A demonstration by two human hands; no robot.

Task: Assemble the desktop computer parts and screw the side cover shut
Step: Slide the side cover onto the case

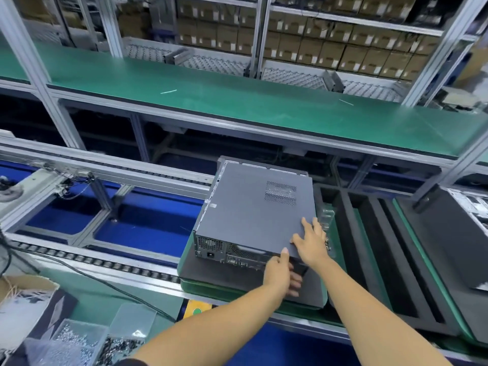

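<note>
Green conveyor bench w/ boxed shelves behind. Right hand lay flat, fingers spread, on PC case; left hand gripped its rear corner.

Grey computer case, green shelf

The grey desktop computer case is lying flat on a dark foam pad; its side cover is facing up, closed; rear ports are facing the person.
</note>
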